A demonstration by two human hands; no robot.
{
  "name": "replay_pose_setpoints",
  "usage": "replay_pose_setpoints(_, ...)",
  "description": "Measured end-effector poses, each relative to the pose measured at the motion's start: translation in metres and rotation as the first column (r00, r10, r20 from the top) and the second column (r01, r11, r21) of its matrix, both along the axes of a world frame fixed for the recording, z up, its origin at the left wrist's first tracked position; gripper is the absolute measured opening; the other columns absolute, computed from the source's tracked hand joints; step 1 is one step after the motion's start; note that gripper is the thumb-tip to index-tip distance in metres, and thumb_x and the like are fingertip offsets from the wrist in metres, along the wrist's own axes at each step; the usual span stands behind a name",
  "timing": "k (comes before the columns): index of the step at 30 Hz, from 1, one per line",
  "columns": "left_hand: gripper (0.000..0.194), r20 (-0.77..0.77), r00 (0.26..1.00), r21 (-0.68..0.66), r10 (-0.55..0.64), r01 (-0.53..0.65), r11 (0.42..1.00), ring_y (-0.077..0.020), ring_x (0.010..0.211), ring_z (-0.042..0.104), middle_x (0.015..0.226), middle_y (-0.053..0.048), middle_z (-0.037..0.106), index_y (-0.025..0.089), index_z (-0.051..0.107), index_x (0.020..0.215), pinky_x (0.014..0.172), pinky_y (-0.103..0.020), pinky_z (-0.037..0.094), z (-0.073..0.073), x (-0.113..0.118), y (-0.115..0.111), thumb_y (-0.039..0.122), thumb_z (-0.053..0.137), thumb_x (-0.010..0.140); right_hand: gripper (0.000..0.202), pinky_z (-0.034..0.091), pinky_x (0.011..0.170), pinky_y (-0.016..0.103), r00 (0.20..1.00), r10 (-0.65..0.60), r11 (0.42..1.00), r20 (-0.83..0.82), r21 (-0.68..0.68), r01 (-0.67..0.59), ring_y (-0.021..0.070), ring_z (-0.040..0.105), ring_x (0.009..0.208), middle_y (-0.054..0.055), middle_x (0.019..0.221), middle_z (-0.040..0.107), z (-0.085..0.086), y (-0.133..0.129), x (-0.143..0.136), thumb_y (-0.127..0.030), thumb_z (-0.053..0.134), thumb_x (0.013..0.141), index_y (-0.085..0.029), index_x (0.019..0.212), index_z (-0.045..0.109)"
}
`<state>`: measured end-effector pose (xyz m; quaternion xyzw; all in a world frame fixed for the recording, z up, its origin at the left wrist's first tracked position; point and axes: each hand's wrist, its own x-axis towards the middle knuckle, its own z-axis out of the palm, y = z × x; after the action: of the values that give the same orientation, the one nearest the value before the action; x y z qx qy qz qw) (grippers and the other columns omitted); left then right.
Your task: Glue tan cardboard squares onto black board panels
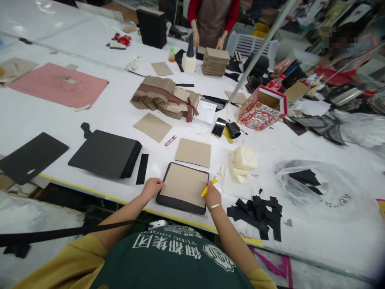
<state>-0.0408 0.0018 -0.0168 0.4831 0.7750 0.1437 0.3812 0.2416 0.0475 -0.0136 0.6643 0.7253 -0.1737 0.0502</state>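
Observation:
In front of me a tan cardboard sheet [185, 184] lies on a slightly larger black panel [180, 204], whose dark border shows along the near side. My left hand [152, 188] pinches at the left edge of these sheets, thumb and fingers together. At the right edge, my right hand [213, 194] is closed around a yellow-handled brush [205, 190], its bristles pointing away from me. Another tan cardboard piece [193, 152] lies just beyond. A white glue container [244, 158] stands to the right of the brush.
Black panels are stacked [105, 154] at left, beside a black strip [142, 168]. Black fabric strips [258, 212] and a clear plastic bag [303, 184] lie at right. Pink snips [170, 140], a phone [219, 127] and a red box [263, 107] sit farther back. Another person [212, 24] works across the table.

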Motion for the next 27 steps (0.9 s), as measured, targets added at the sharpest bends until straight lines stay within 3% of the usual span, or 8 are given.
replay_pose_setpoints(10,0.021,-0.050,0.997,-0.055,-0.056,0.053,0.997,-0.0155,0.067,0.058,0.068,-0.003,0.066,0.016,0.065,0.065,0.058,-0.022,0.036,0.003,-0.003,0.004,0.034,0.054,0.068,0.015,0.025,0.050,0.024,0.999,0.005,0.998,0.045,-0.056,-0.003,0.0136,0.056,0.063,0.002,0.068,0.058,0.007,0.000,-0.005,-0.022,0.039,0.086,-0.017,0.100,0.042)
replay_pose_setpoints(16,0.021,-0.093,0.984,-0.100,-0.151,0.142,0.985,-0.0167,0.066,0.057,0.066,-0.004,0.063,0.016,0.062,0.064,0.057,-0.024,0.036,0.010,-0.003,0.008,0.033,0.052,0.070,0.018,0.030,0.053,0.023,0.995,0.057,0.995,0.085,-0.083,-0.050,0.0156,0.059,0.067,0.005,0.074,0.060,0.012,0.001,-0.005,-0.019,0.039,0.084,-0.017,0.102,0.042)
replay_pose_setpoints(18,0.019,-0.132,0.969,-0.100,-0.207,0.195,0.976,-0.0182,0.069,0.057,0.071,-0.005,0.063,0.015,0.061,0.072,0.059,-0.026,0.037,0.016,-0.003,0.011,0.033,0.054,0.069,0.021,0.033,0.055,0.024,0.988,0.090,0.991,0.122,-0.114,-0.077,0.0168,0.059,0.070,0.006,0.077,0.061,0.017,0.004,-0.004,-0.016,0.041,0.083,-0.017,0.104,0.042)
replay_pose_setpoints(20,0.026,-0.268,0.917,-0.063,-0.296,0.290,0.955,-0.0207,0.078,0.057,0.085,-0.008,0.062,0.015,0.059,0.091,0.063,-0.028,0.039,0.023,0.000,0.015,0.028,0.054,0.069,0.023,0.036,0.057,0.025,0.983,0.089,0.990,0.163,-0.125,-0.069,0.0180,0.060,0.070,0.007,0.077,0.061,0.023,0.009,-0.003,-0.015,0.040,0.082,-0.017,0.105,0.042)
replay_pose_setpoints(23,0.044,-0.530,0.730,0.047,-0.432,0.534,0.844,-0.0246,0.101,0.051,0.113,-0.011,0.055,0.019,0.047,0.117,0.077,-0.035,0.038,0.029,0.015,0.022,0.014,0.045,0.073,0.023,0.040,0.062,0.029,0.981,0.061,0.998,0.184,-0.018,-0.059,0.0203,0.058,0.075,0.009,0.079,0.060,0.029,0.015,-0.003,-0.018,0.040,0.083,-0.017,0.106,0.044)
replay_pose_setpoints(25,0.047,-0.601,0.620,0.122,-0.504,0.694,0.709,-0.0249,0.117,0.039,0.129,-0.010,0.044,0.020,0.044,0.122,0.090,-0.040,0.032,0.026,0.032,0.026,0.010,0.039,0.076,0.024,0.041,0.069,0.032,0.985,0.129,0.982,0.113,0.126,-0.143,0.0222,0.056,0.083,0.011,0.086,0.059,0.024,0.017,-0.008,-0.020,0.042,0.083,-0.016,0.107,0.045)
replay_pose_setpoints(27,0.046,-0.611,0.558,0.177,-0.561,0.787,0.591,-0.0241,0.127,0.025,0.138,-0.008,0.034,0.020,0.040,0.127,0.100,-0.043,0.020,0.015,0.049,0.028,0.019,0.039,0.081,0.029,0.041,0.078,0.034,0.969,0.248,0.933,-0.012,0.273,-0.235,0.0230,0.052,0.093,0.013,0.096,0.058,0.011,0.015,-0.019,-0.023,0.043,0.083,-0.015,0.111,0.045)
